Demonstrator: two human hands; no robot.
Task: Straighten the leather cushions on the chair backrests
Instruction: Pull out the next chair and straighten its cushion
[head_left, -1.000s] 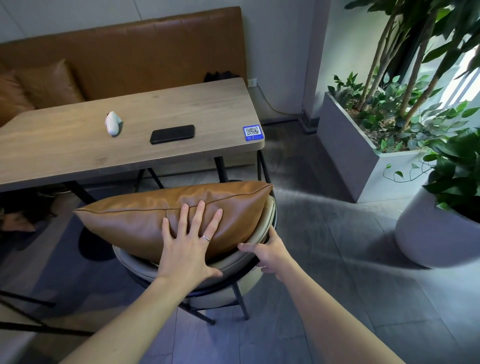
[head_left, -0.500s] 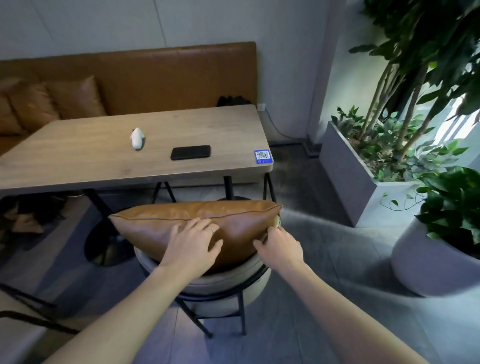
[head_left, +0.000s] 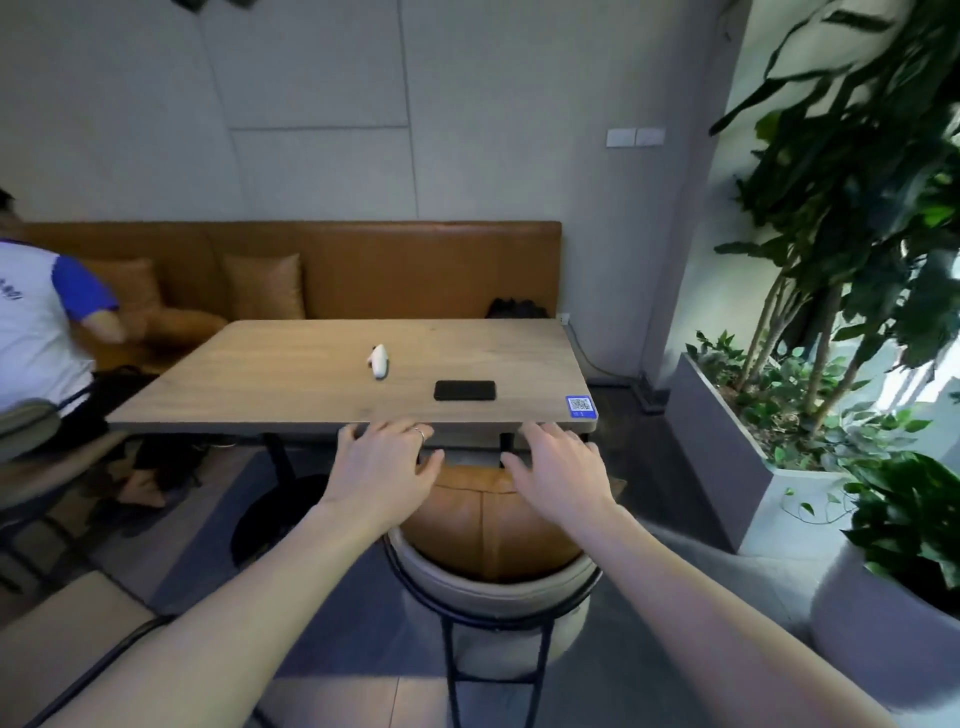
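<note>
Upper corners of cushion (head_left: 488, 525) hidden behind left hand (head_left: 382, 467) and right hand (head_left: 563, 470); contact there unclear. Chair (head_left: 493, 597) seat concealed by backrest, legs cut off at bottom edge. Seated person (head_left: 39, 332) cropped at left edge, arm blurred. Code sticker (head_left: 581, 406) too small to read.

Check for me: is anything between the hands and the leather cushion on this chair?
Nothing visible. The left hand and right hand hover open just above the leather cushion, which sits against the chair backrest. The table edge lies beyond them.
</note>
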